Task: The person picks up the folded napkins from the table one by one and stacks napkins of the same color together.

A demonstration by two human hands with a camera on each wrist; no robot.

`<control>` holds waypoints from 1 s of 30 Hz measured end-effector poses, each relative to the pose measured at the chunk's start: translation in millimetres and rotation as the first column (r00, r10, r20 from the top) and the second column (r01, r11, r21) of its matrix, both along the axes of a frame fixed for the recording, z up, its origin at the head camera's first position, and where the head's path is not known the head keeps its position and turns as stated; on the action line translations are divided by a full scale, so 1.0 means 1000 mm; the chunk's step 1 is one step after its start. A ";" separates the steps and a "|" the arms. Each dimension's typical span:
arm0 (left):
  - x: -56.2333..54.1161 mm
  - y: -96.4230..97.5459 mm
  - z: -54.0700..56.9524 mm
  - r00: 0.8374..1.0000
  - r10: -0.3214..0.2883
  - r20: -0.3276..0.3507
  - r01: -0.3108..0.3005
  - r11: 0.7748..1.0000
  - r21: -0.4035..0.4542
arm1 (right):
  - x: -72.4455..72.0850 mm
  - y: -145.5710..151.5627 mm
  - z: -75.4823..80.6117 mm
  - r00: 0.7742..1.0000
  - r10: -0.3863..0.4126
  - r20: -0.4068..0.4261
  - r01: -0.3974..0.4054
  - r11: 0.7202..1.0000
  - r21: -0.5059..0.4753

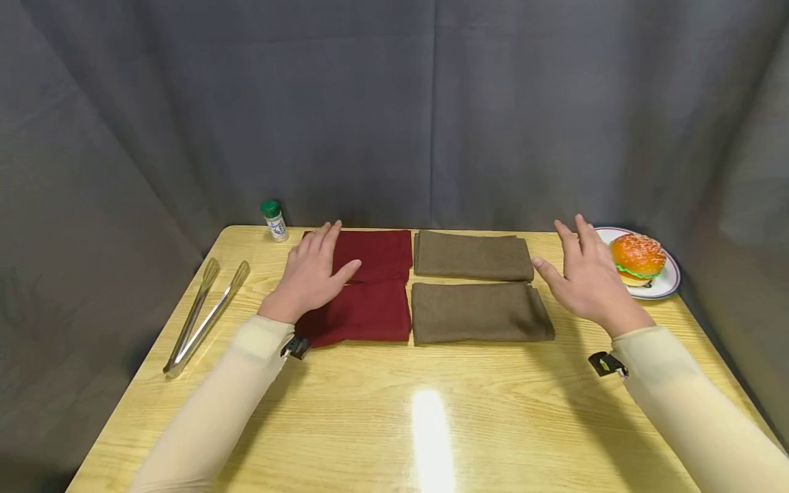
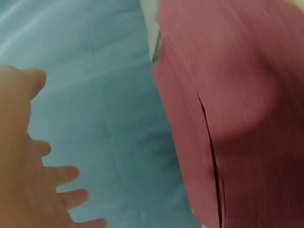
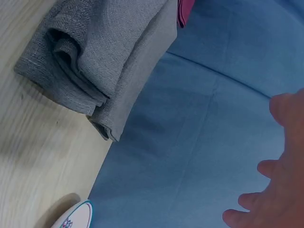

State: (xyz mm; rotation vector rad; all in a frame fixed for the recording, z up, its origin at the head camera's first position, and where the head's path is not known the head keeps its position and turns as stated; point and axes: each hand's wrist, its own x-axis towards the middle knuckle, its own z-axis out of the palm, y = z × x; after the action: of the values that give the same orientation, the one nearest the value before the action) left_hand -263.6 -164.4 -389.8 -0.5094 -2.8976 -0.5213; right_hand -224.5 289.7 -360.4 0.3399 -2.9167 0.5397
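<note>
Two folded dark red cloths (image 1: 376, 311) lie one behind the other, left of the table's middle. Beside them are two folded brown cloths (image 1: 481, 313), greyer in the right wrist view. My left hand (image 1: 316, 270) hovers above the red cloths with fingers spread and nothing in it; it hides part of their left side. To the right of the brown cloths, my right hand (image 1: 585, 274) is held over the table, its fingers extended and holding nothing. Near it stands a white plate (image 1: 668, 284) with a hamburger (image 1: 638, 257) on it.
Metal tongs (image 1: 206, 322) lie spread at the table's left side. A small shaker bottle (image 1: 274, 220) with a green cap stands at the back left. A grey curtain (image 1: 431, 116) hangs behind the wooden table (image 1: 345, 424) and along its sides.
</note>
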 end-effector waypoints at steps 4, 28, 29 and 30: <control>0.001 0.026 0.001 0.999 -0.031 0.034 0.029 0.998 0.047 | 0.001 0.005 -0.001 1.000 -0.006 0.020 0.008 0.998 -0.058; 0.011 0.127 -0.029 0.936 -0.182 0.300 0.157 0.982 0.104 | -0.002 0.022 -0.043 0.982 0.018 0.187 0.025 0.973 -0.227; 0.012 0.129 -0.030 0.935 -0.170 0.311 0.150 0.985 0.087 | -0.002 0.023 -0.045 0.979 0.017 0.202 0.031 0.973 -0.229; 0.013 0.130 -0.030 0.933 -0.161 0.321 0.148 0.987 0.066 | -0.002 0.023 -0.048 0.976 0.016 0.217 0.036 0.972 -0.231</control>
State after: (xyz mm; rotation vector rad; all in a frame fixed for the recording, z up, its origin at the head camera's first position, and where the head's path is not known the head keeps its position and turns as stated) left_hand -251.0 -34.0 -420.0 -0.7116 -3.1656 -0.7524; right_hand -226.1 312.9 -408.1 0.2483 -3.0118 0.9657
